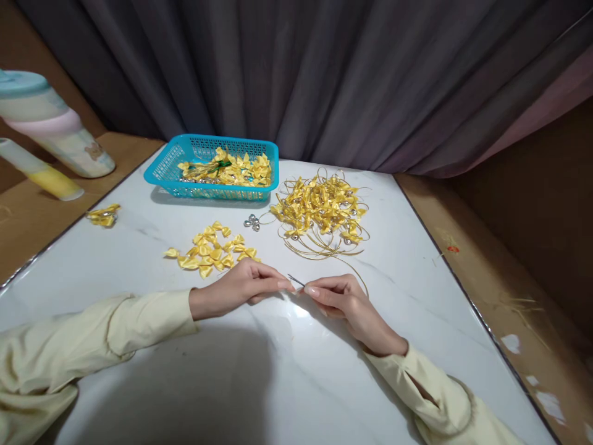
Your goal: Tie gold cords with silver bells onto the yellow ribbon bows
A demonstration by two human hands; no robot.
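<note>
My right hand [345, 301] pinches a thin, dark, needle-like tool [295, 280] whose tip points up and left. Just to its left, the thumb and fingers of my left hand [245, 285] are pressed together at nearly the same spot; what they pinch is too small to make out. Loose yellow ribbon bows [210, 248] lie scattered just beyond my left hand. Past my right hand is a heap of yellow bows strung on thin gold cords [319, 207], with small silver bells among them. A cord end trails down behind my right fingers.
A blue plastic basket [162, 173] at the back holds more yellow bows and bells. Several silver bells [252, 222] sit beside the heap. A small yellow bundle [104, 215] lies at left. Beyond the left edge are a tumbler [60, 133] and a yellow-white tube [44, 176].
</note>
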